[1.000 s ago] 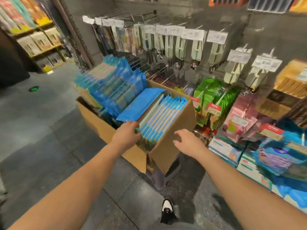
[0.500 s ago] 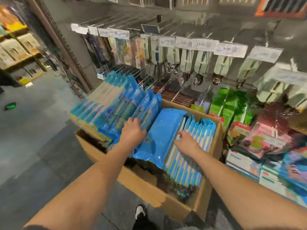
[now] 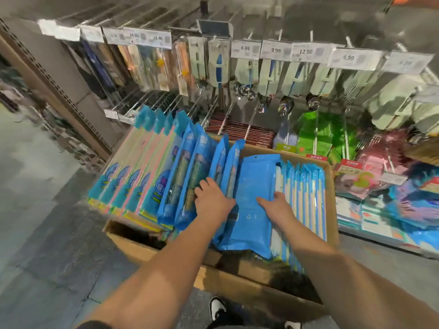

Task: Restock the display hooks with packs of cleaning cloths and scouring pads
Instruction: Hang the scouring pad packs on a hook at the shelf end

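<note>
Blue pack — between grips (touching)

support: cardboard box | contents: blue packs (standing on edge, in rows)

In the middle of the frame, a box holds blue packs. The left hand and right hand rest on them. Price tags hang across the top.
</note>
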`<action>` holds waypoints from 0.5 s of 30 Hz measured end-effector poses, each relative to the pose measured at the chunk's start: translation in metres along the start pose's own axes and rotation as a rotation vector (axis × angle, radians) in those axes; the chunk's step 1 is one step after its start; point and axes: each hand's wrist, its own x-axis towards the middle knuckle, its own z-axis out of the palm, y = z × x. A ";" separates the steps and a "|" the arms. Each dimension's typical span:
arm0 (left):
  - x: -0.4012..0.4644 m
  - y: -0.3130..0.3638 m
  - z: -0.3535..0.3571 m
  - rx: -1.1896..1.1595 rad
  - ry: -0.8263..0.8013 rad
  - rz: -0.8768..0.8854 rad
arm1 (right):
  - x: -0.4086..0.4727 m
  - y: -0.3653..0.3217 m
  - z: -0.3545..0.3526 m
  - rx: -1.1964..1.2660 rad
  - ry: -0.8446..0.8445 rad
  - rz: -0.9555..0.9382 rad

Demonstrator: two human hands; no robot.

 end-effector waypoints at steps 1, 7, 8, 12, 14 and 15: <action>0.001 0.002 0.000 -0.020 -0.031 -0.015 | -0.001 -0.001 0.003 0.033 -0.030 0.006; 0.000 0.002 -0.008 -0.091 -0.063 0.006 | -0.011 -0.002 0.005 0.235 -0.083 0.031; -0.004 0.002 -0.013 -0.119 -0.056 0.011 | -0.019 -0.003 0.001 0.258 -0.076 0.022; -0.034 0.007 -0.032 -0.298 -0.001 0.086 | -0.046 0.000 -0.029 0.295 -0.007 -0.066; -0.053 0.014 -0.038 -0.404 0.031 0.159 | -0.060 0.000 -0.056 0.356 0.043 -0.128; -0.061 0.020 -0.038 -0.471 0.042 0.197 | -0.066 0.002 -0.070 0.373 0.078 -0.163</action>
